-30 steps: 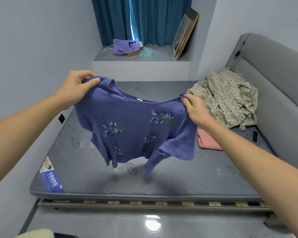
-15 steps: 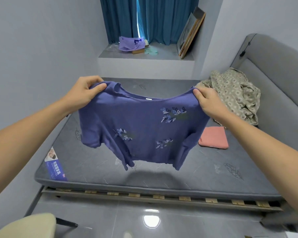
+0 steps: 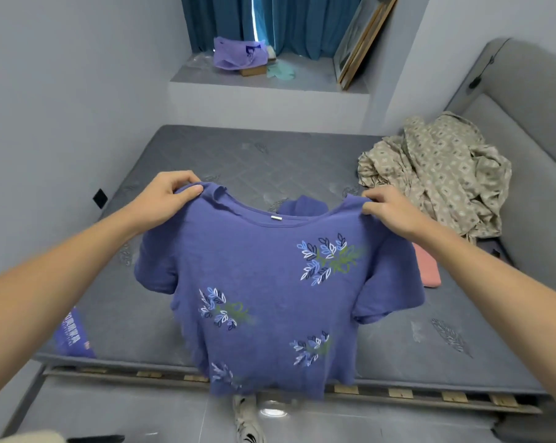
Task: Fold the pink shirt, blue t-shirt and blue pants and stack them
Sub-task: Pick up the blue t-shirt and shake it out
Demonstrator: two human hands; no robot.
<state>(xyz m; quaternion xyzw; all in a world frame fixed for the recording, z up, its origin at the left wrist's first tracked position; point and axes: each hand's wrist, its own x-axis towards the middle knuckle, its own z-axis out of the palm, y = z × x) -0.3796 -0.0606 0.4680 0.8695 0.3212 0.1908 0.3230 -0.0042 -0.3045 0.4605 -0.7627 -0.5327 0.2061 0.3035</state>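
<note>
I hold the blue t-shirt (image 3: 270, 292) up by its shoulders over the near edge of the mattress. It has leaf prints on the front and hangs flat, its hem past the bed's edge. My left hand (image 3: 166, 195) pinches the left shoulder and my right hand (image 3: 388, 212) pinches the right shoulder. A folded pink shirt (image 3: 428, 270) lies on the mattress at the right, partly hidden by my right arm and the t-shirt's sleeve. A small patch of blue cloth (image 3: 302, 206) shows behind the collar.
The grey mattress (image 3: 238, 155) lies on a slatted frame (image 3: 398, 393). A crumpled patterned sheet (image 3: 440, 171) is heaped at the far right against a grey headboard (image 3: 532, 148). A ledge (image 3: 302, 78) with a purple bag and frames is beyond the bed.
I pulled the t-shirt toward me and spread it out; it hangs straighter and lower, and its hem now drops past the mattress edge.
</note>
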